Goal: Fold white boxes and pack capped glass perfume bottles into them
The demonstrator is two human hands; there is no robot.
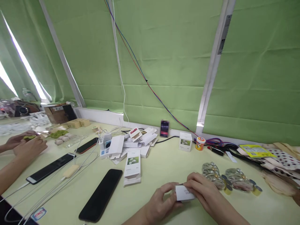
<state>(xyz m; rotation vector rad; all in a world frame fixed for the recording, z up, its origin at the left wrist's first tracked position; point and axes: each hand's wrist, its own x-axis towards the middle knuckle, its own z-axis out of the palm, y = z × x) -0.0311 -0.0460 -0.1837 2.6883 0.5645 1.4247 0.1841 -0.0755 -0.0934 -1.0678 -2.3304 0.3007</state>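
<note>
A small white cardboard box [183, 194] with printed text is held between my two hands over the front of the table. My left hand [161, 201] has its fingers wrapped round the box's left side. From the right, my right hand [202, 190] closes on the box's upper right corner. Just beyond my right hand lie two clear plastic bags [212, 175] of shiny items with gold-coloured cylinders [228, 188] beside them. A flattened white carton [132, 167] with a flower picture lies left of my hands. What the held box contains is hidden.
A black phone [101, 195] lies left of my hands. Behind it is a pile of flat white cartons [131, 142]. An upright white box [185, 142] and an orange tub [200, 143] stand at the back. White cables [81, 170] cross the left side, near another person's hands [29, 145].
</note>
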